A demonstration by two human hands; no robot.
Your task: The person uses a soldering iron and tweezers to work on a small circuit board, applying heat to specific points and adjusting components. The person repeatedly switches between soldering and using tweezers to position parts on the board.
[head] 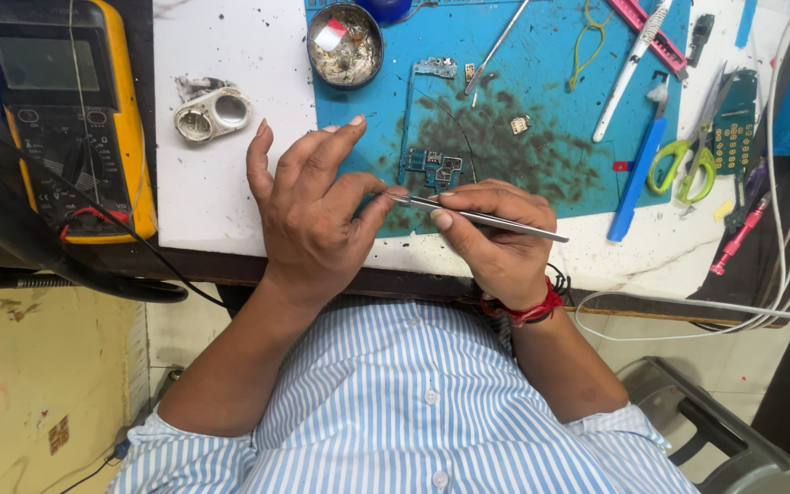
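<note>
My right hand (496,238) grips thin metal tweezers (505,220), their tips pointing left toward my left hand. My left hand (313,206) hovers over the table edge with thumb and forefinger pinched at the tweezer tips; whatever sits between them is too small to make out. Just beyond both hands a small blue circuit board (433,168) lies on the stained blue work mat (541,128). A thin black wire arcs over the board.
A yellow multimeter (70,110) stands at left, a white metal bracket (212,114) next to it. On the mat: a round tin of flux (345,44), small board pieces (436,66), a blue stick tool (637,178), green scissors (683,165), a white brush (633,64).
</note>
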